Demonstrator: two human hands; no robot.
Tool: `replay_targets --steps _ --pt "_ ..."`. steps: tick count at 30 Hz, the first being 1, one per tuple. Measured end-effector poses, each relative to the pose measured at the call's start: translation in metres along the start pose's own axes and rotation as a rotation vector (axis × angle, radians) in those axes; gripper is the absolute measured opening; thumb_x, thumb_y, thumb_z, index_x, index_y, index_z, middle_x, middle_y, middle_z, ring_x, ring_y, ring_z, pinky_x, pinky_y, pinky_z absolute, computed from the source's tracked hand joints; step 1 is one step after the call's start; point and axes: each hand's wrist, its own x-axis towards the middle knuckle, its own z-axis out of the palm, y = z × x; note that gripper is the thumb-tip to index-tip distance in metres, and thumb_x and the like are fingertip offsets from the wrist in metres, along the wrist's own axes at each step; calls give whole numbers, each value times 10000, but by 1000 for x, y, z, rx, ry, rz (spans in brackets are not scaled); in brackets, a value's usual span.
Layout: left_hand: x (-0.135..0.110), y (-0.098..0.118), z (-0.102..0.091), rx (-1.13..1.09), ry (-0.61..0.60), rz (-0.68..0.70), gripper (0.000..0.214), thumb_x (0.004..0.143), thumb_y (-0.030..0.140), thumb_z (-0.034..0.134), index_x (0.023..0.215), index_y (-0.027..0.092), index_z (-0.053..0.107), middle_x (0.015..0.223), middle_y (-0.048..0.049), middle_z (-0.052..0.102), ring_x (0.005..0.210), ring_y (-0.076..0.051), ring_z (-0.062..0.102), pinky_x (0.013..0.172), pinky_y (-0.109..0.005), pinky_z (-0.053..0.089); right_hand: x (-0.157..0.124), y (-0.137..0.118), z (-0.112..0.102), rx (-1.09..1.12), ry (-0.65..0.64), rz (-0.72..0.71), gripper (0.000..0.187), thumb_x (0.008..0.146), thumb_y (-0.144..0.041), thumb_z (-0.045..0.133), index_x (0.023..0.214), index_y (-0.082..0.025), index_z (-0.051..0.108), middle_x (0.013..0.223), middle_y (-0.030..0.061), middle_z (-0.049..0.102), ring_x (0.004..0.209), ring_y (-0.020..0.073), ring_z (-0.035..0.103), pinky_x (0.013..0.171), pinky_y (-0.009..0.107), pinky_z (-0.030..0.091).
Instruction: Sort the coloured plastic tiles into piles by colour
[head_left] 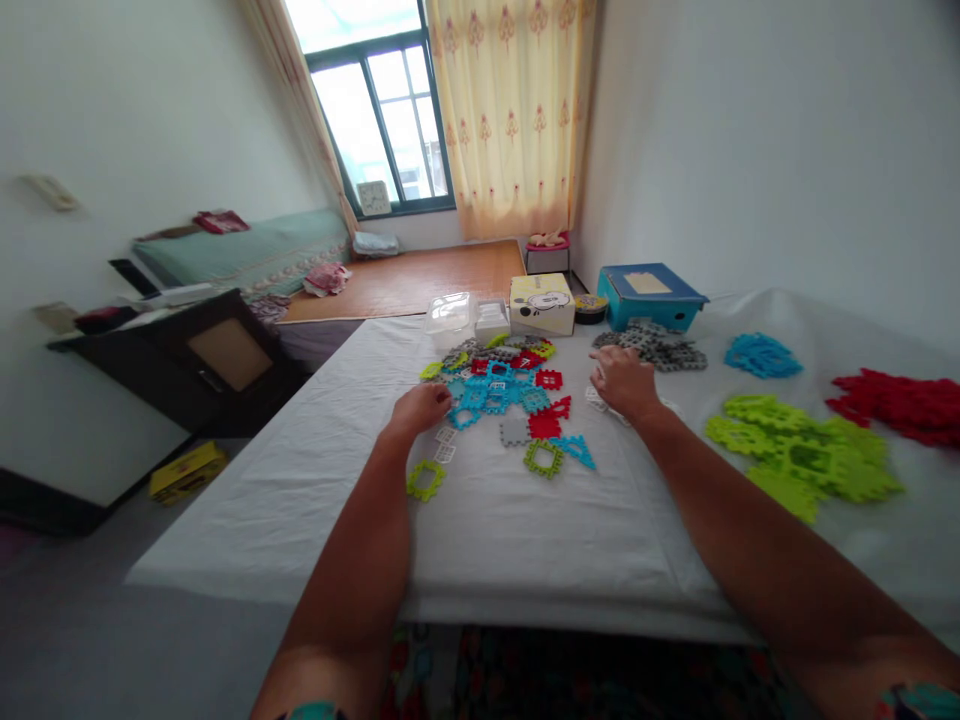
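Note:
My left hand (424, 408) is at the left edge of a mixed heap of flat plastic interlocking tiles, its fingers curled together beside a blue tile (465, 416). What those fingers hold, if anything, is hidden. My right hand (624, 380) is above some white tiles (598, 399) in front of a grey tile pile (664, 350), fingers apart and no tile visible in them. Between the hands lie blue tiles (495, 397), a red tile (545, 426), a grey square (514, 433), a green frame (543, 459) and a blue triangle (576, 450). Another green frame (425, 481) lies near my left forearm.
Sorted piles of green tiles (810, 450), blue tiles (762, 355) and red tiles (900, 402) lie on the right. Behind stand a clear container (450, 315), a yellow box (542, 306) and a blue box (651, 300). A white cloth (315, 480) covers the table.

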Motion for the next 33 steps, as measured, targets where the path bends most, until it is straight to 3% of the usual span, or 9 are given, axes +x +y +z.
replay_targets --steps 3,7,10,14,19,22,26,30,33 --pt "-7 -5 -18 -61 -185 -15 274 740 451 592 625 212 660 583 9 630 551 -125 550 513 -212 368 1 -15 5 46 18 -43 351 913 -272 405 1189 -202 610 1238 131 572 1097 255 491 826 380 444" --pt "-13 -2 -26 -251 -421 -84 263 654 446 679 684 185 666 565 8 644 531 -129 582 499 -207 400 -1 -28 8 113 4 -134 315 898 -250 452 1164 -222 620 1284 99 559 1108 253 492 832 371 439" --pt "-15 11 -23 -507 -554 -93 314 651 452 705 762 161 668 654 -22 685 595 -158 644 555 -235 487 -5 -38 8 175 -30 -231 298 908 -223 462 1155 -208 628 1250 100 588 1086 240 505 852 355 429" --pt "-14 28 -18 -732 -665 52 367 716 487 674 876 157 685 861 -62 722 714 -162 678 608 -242 523 -18 -70 7 315 -52 -464 261 940 -265 470 1115 -198 653 1144 88 651 1062 222 512 903 345 397" --pt "-9 25 -15 -648 -411 69 374 806 505 550 797 149 665 751 -36 689 602 -103 605 482 -178 436 -40 -119 12 284 -163 -781 301 934 -344 518 1201 -239 610 1194 78 642 1162 233 465 933 383 342" --pt "-6 20 -10 -634 -284 45 361 792 497 552 807 153 660 705 -22 672 568 -102 584 454 -176 412 -46 -132 14 200 -227 -866 256 927 -357 534 1132 -234 626 1157 75 657 1199 239 438 953 408 304" --pt "-1 16 -1 -628 -107 12 338 789 478 553 767 158 660 679 -21 670 550 -109 584 446 -183 396 -51 -138 11 125 -219 -919 183 943 -300 500 986 -195 644 995 87 683 1076 226 491 908 383 314" --pt "5 7 10 -590 89 -48 331 799 471 541 780 171 679 686 -21 693 561 -126 617 509 -207 444 -45 -132 5 150 -158 -806 192 936 -207 468 1003 -194 648 928 78 688 982 208 534 916 383 301" --pt "10 -1 18 -536 174 -73 332 807 467 533 839 180 696 702 -20 712 583 -143 647 564 -226 471 -26 -102 0 223 -58 -504 233 916 -216 470 1056 -215 657 1004 75 697 1011 211 541 905 369 310"
